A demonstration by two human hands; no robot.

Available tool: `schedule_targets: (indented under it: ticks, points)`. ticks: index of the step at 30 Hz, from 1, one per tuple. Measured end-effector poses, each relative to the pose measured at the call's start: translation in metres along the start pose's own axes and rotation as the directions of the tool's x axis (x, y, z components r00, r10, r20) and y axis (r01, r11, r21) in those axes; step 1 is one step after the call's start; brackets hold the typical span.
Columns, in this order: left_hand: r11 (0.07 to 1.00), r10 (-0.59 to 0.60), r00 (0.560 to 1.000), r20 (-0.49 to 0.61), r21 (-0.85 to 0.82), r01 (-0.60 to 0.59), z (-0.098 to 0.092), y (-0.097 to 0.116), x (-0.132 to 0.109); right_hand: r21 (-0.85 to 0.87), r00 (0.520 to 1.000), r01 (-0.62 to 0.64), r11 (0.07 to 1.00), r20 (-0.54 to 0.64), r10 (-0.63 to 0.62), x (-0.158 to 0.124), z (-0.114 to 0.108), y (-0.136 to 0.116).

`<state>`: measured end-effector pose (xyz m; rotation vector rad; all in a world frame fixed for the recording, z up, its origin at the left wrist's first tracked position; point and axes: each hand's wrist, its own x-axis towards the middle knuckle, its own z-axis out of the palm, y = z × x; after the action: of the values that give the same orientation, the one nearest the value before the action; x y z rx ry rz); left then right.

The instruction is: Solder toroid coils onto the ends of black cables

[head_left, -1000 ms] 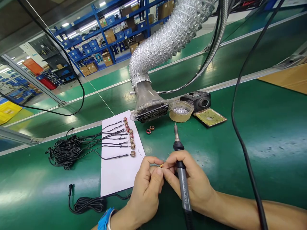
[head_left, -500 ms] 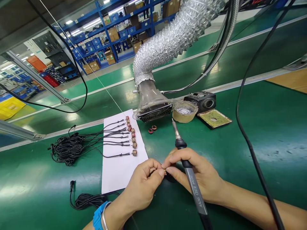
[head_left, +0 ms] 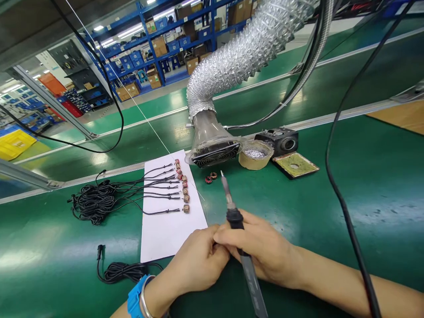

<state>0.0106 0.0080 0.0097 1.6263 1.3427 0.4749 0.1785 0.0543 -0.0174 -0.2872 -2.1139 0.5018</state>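
My right hand [head_left: 268, 251] is closed around a soldering iron [head_left: 235, 217], its tip pointing up and away over the bench. Its fingertips press against my left hand [head_left: 202, 258], which is closed. Whatever lies between the fingers is hidden behind them. Beyond the hands is a white sheet of paper [head_left: 159, 238] bearing a slanting row of small copper-wound coils [head_left: 185, 198]. Knotted ends of black cables [head_left: 162, 211] lie beside these coils. Two small ring coils [head_left: 210, 177] sit on the bench near the iron's tip.
A fume extractor hood [head_left: 215, 152] hangs from a silver duct [head_left: 228, 66]. Behind the iron are a round tub of solder scraps [head_left: 253, 163], a black iron stand [head_left: 281, 139] and a yellow sponge tray [head_left: 294, 165]. Cable bundles [head_left: 94, 201] lie left; a black cord [head_left: 338, 190] hangs right.
My hands have drawn closer together, and the small yellow-tipped piece between their fingertips is now covered. The soldering iron has swung left, its tip moving away from the tub.
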Motion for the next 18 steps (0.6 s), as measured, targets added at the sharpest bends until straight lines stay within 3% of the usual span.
schedule_targets:
  ticks: [3,5,7,9,12,18]
  points:
    - [0.994,0.005,0.999,-0.052,0.105,0.001,-0.004,0.003,0.001,-0.079,0.995,-0.100,0.992,0.015,0.101,-0.002,-0.007,0.002]
    - [0.994,0.000,0.999,-0.054,0.111,0.006,-0.007,0.001,0.002,0.014,0.970,-0.243,0.970,0.010,0.243,-0.004,-0.012,0.005]
    - [1.000,-0.021,1.000,0.003,0.008,0.021,-0.010,-0.004,0.004,0.161,0.926,-0.376,0.912,0.067,0.370,-0.007,-0.015,0.007]
    - [0.988,-0.045,0.997,0.065,-0.143,0.054,-0.012,-0.009,0.005,0.250,0.902,-0.432,0.867,0.124,0.414,-0.009,-0.015,0.009]
    - [0.952,-0.078,0.993,0.086,-0.291,0.100,-0.011,-0.016,0.008,0.196,0.932,-0.361,0.912,0.064,0.356,-0.011,-0.013,0.010]
    - [0.914,-0.105,0.992,0.063,-0.388,0.121,-0.005,-0.018,0.011,-0.045,0.980,-0.181,0.982,-0.087,0.177,-0.012,-0.008,0.006]
